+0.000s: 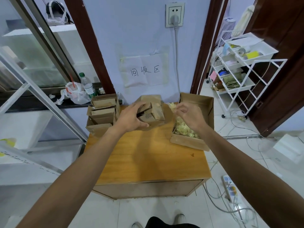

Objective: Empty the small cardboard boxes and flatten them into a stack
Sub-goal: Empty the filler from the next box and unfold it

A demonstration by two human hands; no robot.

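My left hand [131, 116] grips a small cardboard box [153, 112] with its flaps open, held just above the far middle of the wooden table [148, 155]. My right hand [189, 116] hovers over a large open carton [197, 104] at the table's right and pinches a wad of pale yellow filler [172, 105]. More of that yellow filler [184, 129] lies heaped inside the carton. Several small cardboard boxes [102, 113] with open flaps stand stacked at the table's far left corner.
A wall with a paper sign [144, 69] and a socket with a cable [175, 15] stands behind the table. A white wire rack [238, 69] is at the right. A power strip [229, 189] and cables lie on the tiled floor. A bottle [87, 84] and a bag sit on the left ledge.
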